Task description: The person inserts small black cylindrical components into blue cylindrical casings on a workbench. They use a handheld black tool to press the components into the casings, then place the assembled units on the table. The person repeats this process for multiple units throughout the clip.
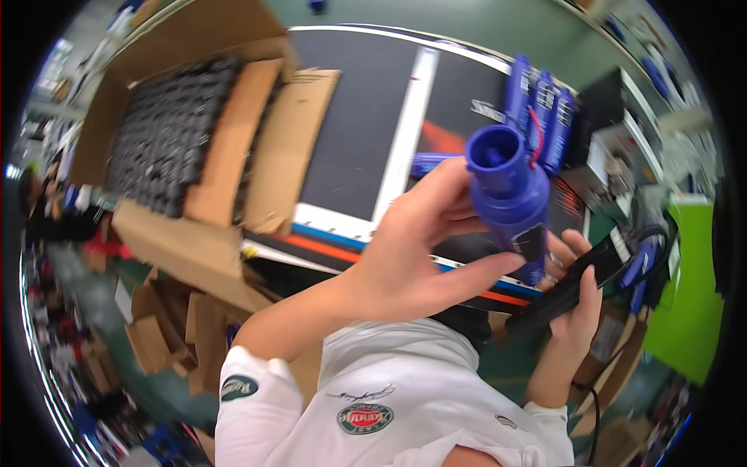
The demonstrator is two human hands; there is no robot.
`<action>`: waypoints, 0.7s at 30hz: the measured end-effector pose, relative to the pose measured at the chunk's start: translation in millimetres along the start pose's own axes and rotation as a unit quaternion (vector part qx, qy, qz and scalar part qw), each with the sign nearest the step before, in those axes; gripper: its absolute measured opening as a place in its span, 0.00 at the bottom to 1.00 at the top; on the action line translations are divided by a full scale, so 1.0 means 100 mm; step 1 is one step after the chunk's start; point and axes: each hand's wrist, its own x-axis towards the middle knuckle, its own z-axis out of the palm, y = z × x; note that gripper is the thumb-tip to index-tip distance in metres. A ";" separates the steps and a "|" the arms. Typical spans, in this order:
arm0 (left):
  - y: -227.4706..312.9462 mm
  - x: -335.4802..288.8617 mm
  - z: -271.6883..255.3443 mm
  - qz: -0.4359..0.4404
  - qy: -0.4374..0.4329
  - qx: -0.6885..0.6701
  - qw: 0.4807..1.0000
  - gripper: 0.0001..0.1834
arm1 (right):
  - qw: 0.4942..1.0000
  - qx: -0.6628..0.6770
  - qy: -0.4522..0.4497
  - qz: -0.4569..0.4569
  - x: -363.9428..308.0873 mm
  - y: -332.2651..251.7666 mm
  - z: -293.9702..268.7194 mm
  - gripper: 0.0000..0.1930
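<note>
My left hand is closed around a blue plastic cylindrical housing, its round open end tilted up toward me. A thin red wire shows beside the rim. My right hand grips a long black bar-shaped object, just below and to the right of the housing. A pale band marks the bar's far end; what kind of thing it is I cannot make out. Behind the housing, several blue cylinders lie side by side on the table, and another blue cylinder lies beyond my left fingers.
An open cardboard box with a black cell-like insert and cardboard dividers sits at the left of the black table mat. Dark boxes, cables and a bright green panel are on the right. Cardboard cartons stand below left.
</note>
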 end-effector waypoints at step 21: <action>1.07 -1.09 -1.43 -0.029 0.361 0.542 0.759 0.19 | 0.995 0.057 0.073 -0.028 0.05 0.21 -0.09 0.25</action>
